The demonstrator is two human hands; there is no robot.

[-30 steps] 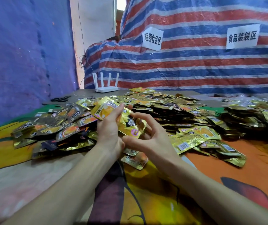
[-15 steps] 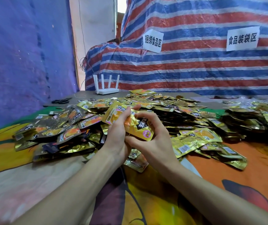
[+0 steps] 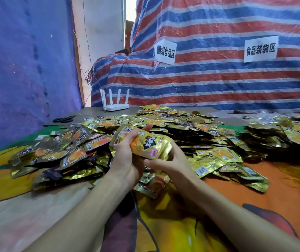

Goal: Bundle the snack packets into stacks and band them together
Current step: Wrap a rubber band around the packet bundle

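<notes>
Fingers of our left hand curl round the far side of a small stack of shiny gold foil snack packets, held above the table. Our right hand grips it from below, fingertips hidden. We judge this squares the edges for banding. Around lies a broad heap of loose gold packets on the bright printed tablecloth; we see no band. Black scissors and a white four-antenna router sit well behind.

The cloth-covered table bears heaped snack packets — a white router and scissors behind.
</notes>
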